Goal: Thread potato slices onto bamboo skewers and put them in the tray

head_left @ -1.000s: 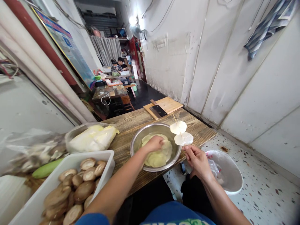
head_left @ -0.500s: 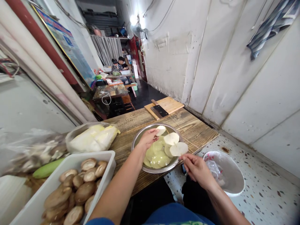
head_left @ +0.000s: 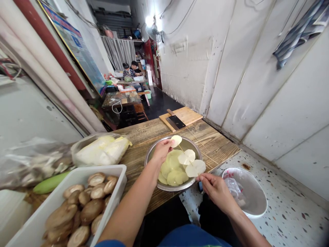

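cleaver (head_left: 176, 121) on cutting board (head_left: 192, 116) | mushrooms (head_left: 92, 210) in white tub (head_left: 117, 192) | bagged cabbage (head_left: 102, 151) | bin (head_left: 255, 195) on floor (head_left: 290, 199)

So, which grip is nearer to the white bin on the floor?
Right. The right grip, pinching the skewer, is just left of the bin in the picture; the left grip holds a pale slice above the metal bowl, farther away.

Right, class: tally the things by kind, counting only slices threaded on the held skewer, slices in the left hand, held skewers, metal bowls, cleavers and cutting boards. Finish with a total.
Threaded slices: 2
Loose slice in the left hand: 1
Skewer in the right hand: 1
Metal bowl: 1
Cleaver: 1
Cutting board: 1
Total: 7
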A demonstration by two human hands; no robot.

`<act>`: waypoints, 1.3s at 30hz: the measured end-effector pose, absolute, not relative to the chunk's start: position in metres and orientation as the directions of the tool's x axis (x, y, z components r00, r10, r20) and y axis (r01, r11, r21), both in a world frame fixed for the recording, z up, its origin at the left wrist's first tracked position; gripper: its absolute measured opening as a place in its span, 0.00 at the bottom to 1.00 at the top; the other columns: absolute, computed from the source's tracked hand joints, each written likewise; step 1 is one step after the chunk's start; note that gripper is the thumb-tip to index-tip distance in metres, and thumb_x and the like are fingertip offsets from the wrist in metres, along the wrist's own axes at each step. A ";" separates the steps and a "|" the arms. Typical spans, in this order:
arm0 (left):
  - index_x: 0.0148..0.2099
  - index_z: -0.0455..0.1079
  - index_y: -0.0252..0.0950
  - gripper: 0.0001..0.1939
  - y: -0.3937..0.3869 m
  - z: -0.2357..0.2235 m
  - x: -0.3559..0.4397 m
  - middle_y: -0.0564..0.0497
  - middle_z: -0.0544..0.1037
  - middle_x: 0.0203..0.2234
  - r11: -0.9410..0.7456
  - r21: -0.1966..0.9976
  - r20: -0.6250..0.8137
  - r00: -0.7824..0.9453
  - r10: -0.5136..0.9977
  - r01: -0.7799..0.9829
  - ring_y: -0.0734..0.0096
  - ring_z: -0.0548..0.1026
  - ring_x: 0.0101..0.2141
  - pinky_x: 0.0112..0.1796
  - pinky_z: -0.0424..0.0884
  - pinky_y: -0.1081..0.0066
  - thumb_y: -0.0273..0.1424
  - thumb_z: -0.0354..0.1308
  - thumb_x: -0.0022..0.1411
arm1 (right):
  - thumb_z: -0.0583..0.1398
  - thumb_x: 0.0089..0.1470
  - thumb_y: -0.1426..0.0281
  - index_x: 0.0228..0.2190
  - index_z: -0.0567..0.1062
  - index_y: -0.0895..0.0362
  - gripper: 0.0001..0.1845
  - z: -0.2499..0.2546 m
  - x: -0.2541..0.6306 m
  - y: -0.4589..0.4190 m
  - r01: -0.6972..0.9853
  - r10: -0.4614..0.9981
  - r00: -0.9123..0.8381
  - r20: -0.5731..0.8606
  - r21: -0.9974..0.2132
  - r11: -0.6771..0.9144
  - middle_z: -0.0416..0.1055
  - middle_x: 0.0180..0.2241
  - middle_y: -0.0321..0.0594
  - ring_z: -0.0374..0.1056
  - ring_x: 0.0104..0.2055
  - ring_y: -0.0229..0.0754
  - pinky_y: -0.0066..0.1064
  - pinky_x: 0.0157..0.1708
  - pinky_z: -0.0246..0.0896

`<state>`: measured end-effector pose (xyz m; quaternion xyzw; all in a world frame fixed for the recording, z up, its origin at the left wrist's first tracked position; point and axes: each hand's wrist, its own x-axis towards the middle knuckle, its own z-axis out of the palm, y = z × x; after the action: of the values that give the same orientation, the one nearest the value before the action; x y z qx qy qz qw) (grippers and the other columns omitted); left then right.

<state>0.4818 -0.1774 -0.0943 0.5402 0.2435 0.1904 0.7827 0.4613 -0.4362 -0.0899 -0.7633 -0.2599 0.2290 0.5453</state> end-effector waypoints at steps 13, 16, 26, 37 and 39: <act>0.36 0.76 0.32 0.15 -0.181 -0.090 0.480 0.49 0.77 0.27 0.019 0.998 0.032 0.755 0.654 -0.059 0.74 0.69 0.26 0.27 0.63 0.76 0.37 0.60 0.50 | 0.51 0.58 0.58 0.28 0.72 0.59 0.19 -0.093 0.464 -0.435 0.159 0.666 0.743 -0.060 -0.951 -0.263 0.51 0.15 0.28 0.45 0.17 0.31 0.23 0.16 0.39; 0.37 0.76 0.31 0.16 -0.181 -0.089 0.479 0.48 0.78 0.28 -0.045 0.998 0.066 0.750 0.658 -0.048 0.72 0.70 0.27 0.27 0.64 0.75 0.38 0.57 0.52 | 0.51 0.58 0.58 0.28 0.72 0.59 0.19 -0.093 0.464 -0.436 0.156 0.672 0.737 -0.065 -0.952 -0.263 0.51 0.15 0.28 0.45 0.17 0.31 0.23 0.16 0.39; 0.37 0.76 0.33 0.15 -0.177 -0.094 0.480 0.47 0.79 0.29 -0.244 0.968 0.209 0.736 0.643 -0.062 0.68 0.73 0.31 0.33 0.67 0.72 0.38 0.55 0.53 | 0.51 0.58 0.59 0.25 0.69 0.58 0.19 -0.089 0.462 -0.436 0.169 0.679 0.731 -0.070 -0.945 -0.279 0.50 0.16 0.28 0.45 0.18 0.31 0.24 0.16 0.39; 0.37 0.76 0.33 0.15 -0.178 -0.091 0.479 0.47 0.79 0.31 -0.261 0.965 0.207 0.731 0.650 -0.041 0.68 0.73 0.31 0.33 0.66 0.72 0.37 0.55 0.53 | 0.52 0.57 0.59 0.26 0.71 0.59 0.19 -0.091 0.460 -0.436 0.163 0.668 0.742 -0.058 -0.951 -0.264 0.50 0.15 0.28 0.44 0.18 0.31 0.25 0.17 0.39; 0.37 0.76 0.33 0.15 -0.179 -0.090 0.478 0.47 0.79 0.29 -0.261 0.964 0.212 0.730 0.650 -0.047 0.68 0.72 0.30 0.33 0.66 0.72 0.37 0.55 0.53 | 0.52 0.57 0.58 0.24 0.71 0.58 0.19 -0.091 0.461 -0.435 0.162 0.665 0.745 -0.057 -0.951 -0.263 0.50 0.15 0.28 0.44 0.18 0.31 0.25 0.17 0.39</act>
<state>0.4783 -0.1790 -0.0905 0.7335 0.2055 0.3044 0.5719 0.4605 -0.4353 -0.0913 -0.7600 -0.2719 0.2318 0.5428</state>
